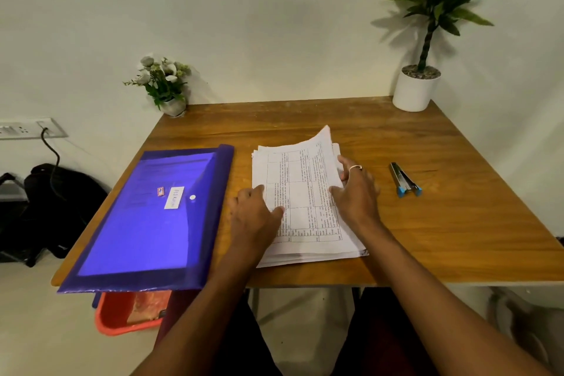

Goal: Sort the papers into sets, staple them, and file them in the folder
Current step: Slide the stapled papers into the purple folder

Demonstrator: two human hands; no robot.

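Papers point(300, 192) printed with tables, left hand point(254, 212) flat atop, right hand point(355, 189) pinching raised edge

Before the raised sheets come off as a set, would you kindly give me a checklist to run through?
1. Left hand presses the stack flat: ok.
2. Right hand holds the raised sheets at their right edge: ok.
3. Count of sheets raised matches one set: cannot tell.
4. Stapler lies free on the table, right of the stack: ok.
5. Bare table beside the stack to lay the set down: ok.
6. Folder open for filing: not ok, it lies closed.
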